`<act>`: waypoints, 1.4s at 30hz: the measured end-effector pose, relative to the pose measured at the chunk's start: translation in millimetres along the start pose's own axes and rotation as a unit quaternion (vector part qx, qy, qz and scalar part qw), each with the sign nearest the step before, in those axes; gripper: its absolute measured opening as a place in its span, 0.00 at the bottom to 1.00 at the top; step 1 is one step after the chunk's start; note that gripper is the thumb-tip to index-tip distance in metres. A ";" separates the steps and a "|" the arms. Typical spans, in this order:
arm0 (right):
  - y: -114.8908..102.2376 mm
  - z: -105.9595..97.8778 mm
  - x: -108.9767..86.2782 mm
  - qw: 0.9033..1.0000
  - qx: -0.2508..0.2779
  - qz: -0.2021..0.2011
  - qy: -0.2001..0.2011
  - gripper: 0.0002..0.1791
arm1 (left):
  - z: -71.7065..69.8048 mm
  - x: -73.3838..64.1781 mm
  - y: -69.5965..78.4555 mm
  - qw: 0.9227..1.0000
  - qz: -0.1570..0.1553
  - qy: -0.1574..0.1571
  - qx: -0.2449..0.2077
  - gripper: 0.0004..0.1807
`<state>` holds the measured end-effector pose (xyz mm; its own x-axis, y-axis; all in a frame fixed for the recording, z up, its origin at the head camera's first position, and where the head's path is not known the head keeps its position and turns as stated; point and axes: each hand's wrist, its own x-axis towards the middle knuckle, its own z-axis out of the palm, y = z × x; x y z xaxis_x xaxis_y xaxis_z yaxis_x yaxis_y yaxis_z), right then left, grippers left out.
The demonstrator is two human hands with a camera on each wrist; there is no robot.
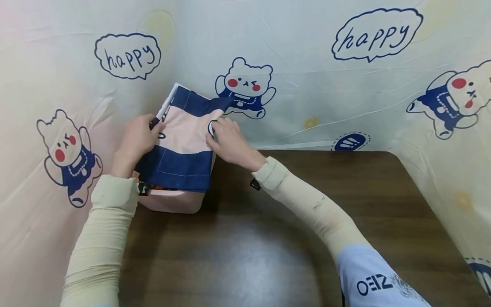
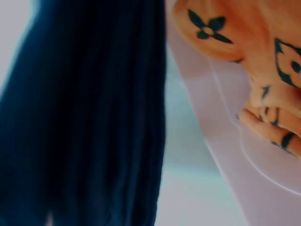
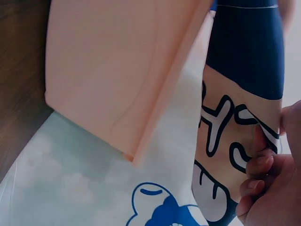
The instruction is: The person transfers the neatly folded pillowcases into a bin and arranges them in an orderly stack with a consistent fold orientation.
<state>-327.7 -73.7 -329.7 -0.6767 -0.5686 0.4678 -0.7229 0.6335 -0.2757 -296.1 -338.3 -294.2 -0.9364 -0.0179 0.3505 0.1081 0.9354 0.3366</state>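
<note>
A navy and pink piece of printed fabric (image 1: 185,169), folded in layers, is held up over a pink plastic bin (image 1: 172,202). My left hand (image 1: 138,138) grips its left edge; in the left wrist view only dark fabric folds (image 2: 103,113) show, and the hand is out of sight. With thumb and fingers, my right hand (image 1: 235,143) pinches the opposite edge. The right wrist view shows these curled fingers on the fabric (image 3: 244,52), beside white shapes outlined in black. Inside the bin, partly covered, lies an orange item (image 2: 263,28) with black flower marks.
The bin stands at the left back of a dark brown wooden table (image 1: 291,238). Behind and beside the table hangs a pale curtain (image 1: 299,94) printed with bears and "happy" bubbles. A small black object (image 1: 255,184) sits at the right wrist.
</note>
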 end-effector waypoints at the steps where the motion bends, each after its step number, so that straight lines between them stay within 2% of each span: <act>1: -1.2 2.2 2.4 1.000 -0.010 -0.004 -0.005 0.16 | 0.5 0.6 -3.9 1.000 0.000 -0.004 -0.001 0.17; 6: -5.2 14.4 12.3 0.999 -0.039 -0.011 -0.022 0.17 | 1.0 2.9 -19.9 0.999 -0.017 -0.027 -0.014 0.18; 12: -6.2 26.8 21.1 0.999 -0.031 -0.012 -0.034 0.18 | 0.5 6.2 -33.8 0.998 -0.036 -0.048 -0.018 0.20; 19: -10.2 38.9 28.9 0.998 -0.030 -0.005 -0.058 0.20 | -2.5 7.6 -55.0 0.999 -0.035 -0.034 -0.020 0.18; 23: -13.2 48.7 33.2 0.996 -0.043 -0.004 -0.076 0.21 | -3.9 7.6 -64.5 0.998 -0.043 -0.039 -0.027 0.18; 28: -13.7 61.3 38.1 0.994 -0.058 0.002 -0.087 0.21 | -4.9 9.2 -70.6 0.998 -0.043 -0.037 -0.017 0.18; 35: -11.5 69.1 39.2 0.994 -0.041 0.020 -0.097 0.20 | -5.7 10.7 -75.0 0.998 -0.039 -0.040 -0.006 0.18; 42: -13.1 68.6 43.2 0.993 -0.050 0.015 -0.107 0.19 | -7.5 13.6 -78.2 0.997 -0.039 -0.067 -0.001 0.18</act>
<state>-357.0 -142.6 -363.6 -0.7200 -0.6401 0.2679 -0.6914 0.6949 -0.1976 -314.8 -414.4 -309.2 -0.9781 -0.0423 0.2037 0.0344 0.9327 0.3589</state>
